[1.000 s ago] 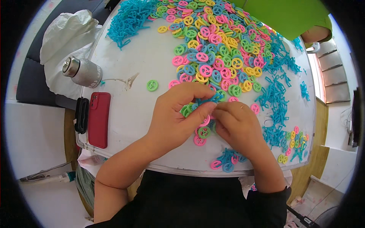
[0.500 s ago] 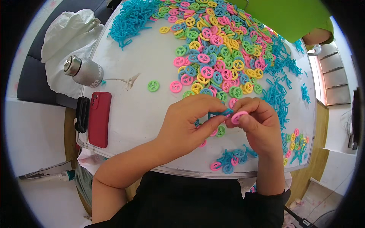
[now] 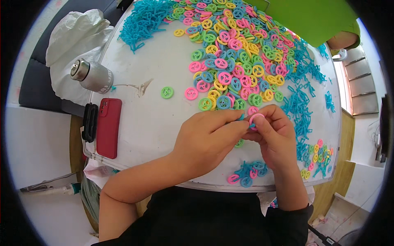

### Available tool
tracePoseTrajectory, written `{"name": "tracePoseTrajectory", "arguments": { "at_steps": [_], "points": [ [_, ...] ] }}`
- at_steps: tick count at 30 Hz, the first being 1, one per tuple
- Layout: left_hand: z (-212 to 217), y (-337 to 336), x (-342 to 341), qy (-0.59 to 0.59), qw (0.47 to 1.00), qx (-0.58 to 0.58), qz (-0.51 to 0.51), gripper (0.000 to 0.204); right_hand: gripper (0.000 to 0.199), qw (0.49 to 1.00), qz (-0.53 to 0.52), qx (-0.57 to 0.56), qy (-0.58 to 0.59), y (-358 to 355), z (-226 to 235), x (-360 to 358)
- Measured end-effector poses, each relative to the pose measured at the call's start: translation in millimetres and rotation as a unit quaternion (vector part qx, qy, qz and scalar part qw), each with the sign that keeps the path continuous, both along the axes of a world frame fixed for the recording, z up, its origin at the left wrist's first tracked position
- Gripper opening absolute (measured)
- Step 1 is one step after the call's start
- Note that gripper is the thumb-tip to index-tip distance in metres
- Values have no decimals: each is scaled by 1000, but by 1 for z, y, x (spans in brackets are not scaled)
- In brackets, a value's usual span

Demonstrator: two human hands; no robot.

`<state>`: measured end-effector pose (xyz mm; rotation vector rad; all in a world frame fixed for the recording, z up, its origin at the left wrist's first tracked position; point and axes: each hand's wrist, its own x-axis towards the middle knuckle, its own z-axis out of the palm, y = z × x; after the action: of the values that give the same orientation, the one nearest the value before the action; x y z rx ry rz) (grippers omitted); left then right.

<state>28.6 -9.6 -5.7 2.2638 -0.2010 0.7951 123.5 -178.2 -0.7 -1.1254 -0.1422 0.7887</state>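
Head view: right hand still pinches pink wheel; left hand stays closed on blue stick

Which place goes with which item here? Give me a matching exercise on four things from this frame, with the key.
Things:
1. red phone
2. metal can
3. pink wheel
4. lone green wheel

Places:
A. pinched in the right hand, against the left hand
B. flat near the white table's left edge, beside a black case
C. alone on bare table, left of the colourful pile
D. lying on its side by the white bag

Pairs: 1-B, 2-D, 3-A, 4-C
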Motion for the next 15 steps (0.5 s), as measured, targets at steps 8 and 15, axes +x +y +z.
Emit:
{"name": "tracePoseTrajectory", "arguments": {
  "at_steps": [8, 15],
  "points": [
    [4, 10, 3, 93, 988, -115, -44, 43, 29, 910, 41, -90, -403, -9, -4, 3],
    [5, 17, 1, 114, 982, -125, -79, 54, 42, 918, 106, -139, -356, -12, 16, 2]
  ]
}}
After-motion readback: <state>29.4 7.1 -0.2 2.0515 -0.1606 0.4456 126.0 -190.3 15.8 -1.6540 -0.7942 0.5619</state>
